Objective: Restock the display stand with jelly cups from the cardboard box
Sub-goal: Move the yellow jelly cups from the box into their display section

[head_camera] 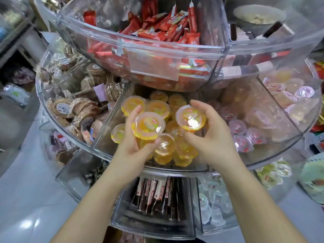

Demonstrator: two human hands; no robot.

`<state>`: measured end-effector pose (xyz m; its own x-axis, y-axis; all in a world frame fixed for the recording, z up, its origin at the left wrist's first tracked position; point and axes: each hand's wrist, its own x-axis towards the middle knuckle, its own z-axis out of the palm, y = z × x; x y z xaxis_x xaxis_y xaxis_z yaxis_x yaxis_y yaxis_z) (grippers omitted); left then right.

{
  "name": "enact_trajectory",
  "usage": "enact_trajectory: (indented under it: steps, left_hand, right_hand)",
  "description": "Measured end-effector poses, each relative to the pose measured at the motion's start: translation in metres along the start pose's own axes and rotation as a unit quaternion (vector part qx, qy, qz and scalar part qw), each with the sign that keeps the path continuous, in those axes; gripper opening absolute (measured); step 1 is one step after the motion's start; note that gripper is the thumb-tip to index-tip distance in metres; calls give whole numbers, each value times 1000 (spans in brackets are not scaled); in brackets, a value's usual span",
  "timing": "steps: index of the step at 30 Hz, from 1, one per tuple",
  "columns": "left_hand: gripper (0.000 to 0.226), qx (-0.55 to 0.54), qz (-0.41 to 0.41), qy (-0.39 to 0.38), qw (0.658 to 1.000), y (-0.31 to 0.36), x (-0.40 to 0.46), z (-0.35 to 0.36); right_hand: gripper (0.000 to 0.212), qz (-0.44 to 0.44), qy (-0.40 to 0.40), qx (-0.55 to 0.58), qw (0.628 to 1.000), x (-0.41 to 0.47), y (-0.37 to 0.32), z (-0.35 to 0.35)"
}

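Observation:
A clear, round, tiered display stand (122,165) fills the view. Its middle tier has a wedge compartment holding several orange jelly cups (158,106). My left hand (133,142) grips one orange jelly cup (148,125) from below, over the front of that compartment. My right hand (210,132) grips a second orange jelly cup (190,118) between thumb and fingers, just to the right and slightly higher. Both cups show their clear film lids facing up. The cardboard box is out of view.
The upper tier (157,55) with red wrapped bars overhangs the compartment from behind. Wrapped round biscuits (73,106) lie in the left wedge, pink jelly cups (245,135) in the right one. The lower tier holds dark stick packets (157,195) and clear jelly cups (212,206).

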<state>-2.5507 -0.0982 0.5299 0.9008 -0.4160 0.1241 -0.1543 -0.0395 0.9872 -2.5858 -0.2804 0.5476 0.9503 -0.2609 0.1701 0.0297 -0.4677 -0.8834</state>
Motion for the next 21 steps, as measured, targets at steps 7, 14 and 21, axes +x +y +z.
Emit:
enact_trajectory:
  steps: [7, 14, 21]
  left_hand:
    - [52, 106, 14, 69, 992, -3, 4, 0]
    - [52, 98, -1, 148, 984, -8, 0, -14]
    - [56, 127, 12, 191, 973, -17, -1, -43]
  right_hand:
    - [68, -15, -17, -136, 990, 23, -1, 5]
    - [65, -23, -75, -193, 978, 29, 4, 4]
    - [67, -5, -35, -185, 982, 26, 2, 13]
